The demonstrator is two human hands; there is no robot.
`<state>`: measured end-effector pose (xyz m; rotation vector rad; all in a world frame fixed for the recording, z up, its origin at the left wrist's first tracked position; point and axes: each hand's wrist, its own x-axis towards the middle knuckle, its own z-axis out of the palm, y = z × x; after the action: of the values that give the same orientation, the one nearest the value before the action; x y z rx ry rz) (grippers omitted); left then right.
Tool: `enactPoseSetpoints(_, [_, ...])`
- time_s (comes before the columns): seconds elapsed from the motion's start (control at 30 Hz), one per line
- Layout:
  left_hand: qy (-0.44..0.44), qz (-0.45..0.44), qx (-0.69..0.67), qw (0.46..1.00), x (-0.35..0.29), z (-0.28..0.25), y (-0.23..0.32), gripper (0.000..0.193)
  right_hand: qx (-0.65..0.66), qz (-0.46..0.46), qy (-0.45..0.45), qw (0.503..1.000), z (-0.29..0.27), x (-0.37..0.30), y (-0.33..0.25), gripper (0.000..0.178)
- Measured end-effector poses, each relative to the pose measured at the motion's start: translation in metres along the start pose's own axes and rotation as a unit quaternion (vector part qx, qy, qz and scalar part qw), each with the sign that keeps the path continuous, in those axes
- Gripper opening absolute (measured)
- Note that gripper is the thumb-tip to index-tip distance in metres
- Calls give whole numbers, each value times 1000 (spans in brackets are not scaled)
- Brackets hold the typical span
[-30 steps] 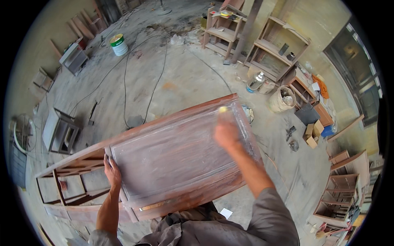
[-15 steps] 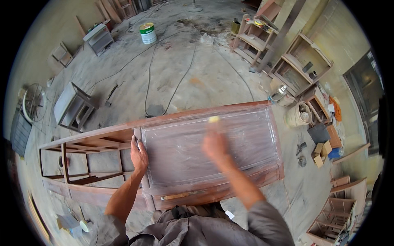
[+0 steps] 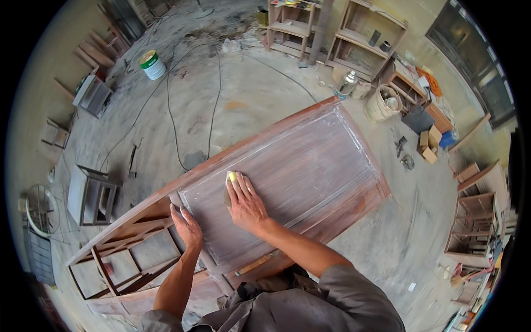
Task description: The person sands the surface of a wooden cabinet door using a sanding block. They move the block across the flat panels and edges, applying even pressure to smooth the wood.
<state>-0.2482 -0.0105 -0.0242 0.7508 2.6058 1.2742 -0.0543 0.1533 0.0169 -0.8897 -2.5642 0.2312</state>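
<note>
A long wooden cabinet (image 3: 293, 166) lies in front of me, its reddish-brown panel coated with pale dust and its left part an open frame with slats. My right hand (image 3: 246, 207) presses flat on the panel, over what looks like a folded piece of sandpaper (image 3: 227, 197); only the sheet's edge shows beside the fingers. Yellow tape (image 3: 232, 176) wraps one fingertip. My left hand (image 3: 188, 228) rests with fingers stretched out on the upright rail at the panel's left edge, holding nothing.
Black cables (image 3: 213, 110) trail over the dusty floor beyond the cabinet. A white and green bucket (image 3: 152, 65) stands far left, a small grey cabinet (image 3: 91, 196) nearer left. To the right are a metal spray can (image 3: 347, 83), a dirty tub (image 3: 383, 104) and a cardboard box (image 3: 429, 144).
My right hand has moved left and nearer to me along the panel, and is no longer blurred. My left hand stays on the rail. The view has turned, so the cabinet appears more slanted.
</note>
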Motion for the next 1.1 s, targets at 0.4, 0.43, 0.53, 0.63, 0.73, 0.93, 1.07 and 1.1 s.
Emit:
enactPoseSetpoints(0.4, [-10, 24, 17, 1000, 5, 1, -8, 60, -21, -31, 59, 998, 7, -26, 10, 51])
enactPoseSetpoints(0.43, [-8, 25, 9, 1000, 5, 0, -9, 60, 0, -64, 76, 995, 0, -27, 10, 51])
enactPoseSetpoints(0.53, [-4, 6, -6, 1000, 3, -1, -4, 60, -40, 195, -145, 969, -67, -27, 150, 53])
enactPoseSetpoints(0.63, [-5, 7, 2, 1000, 2, 2, 0, 61, 4, 260, -107, 960, -61, -26, 122, 53])
enactPoseSetpoints(0.73, [-4, 17, -3, 1000, 5, 7, 0, 60, -1, 23, 66, 998, 4, -59, 1, 53])
enactPoseSetpoints(0.93, [-7, 23, -16, 1000, 4, 1, 0, 59, -57, 79, -38, 995, -52, -62, 112, 59])
enactPoseSetpoints(1.07, [7, 15, 1, 1000, 7, 2, -5, 59, -37, 158, -48, 986, -33, -72, 68, 53])
enactPoseSetpoints(1.1, [3, 13, 3, 1000, 7, 3, -7, 60, -9, 75, -63, 995, -24, -78, 15, 53])
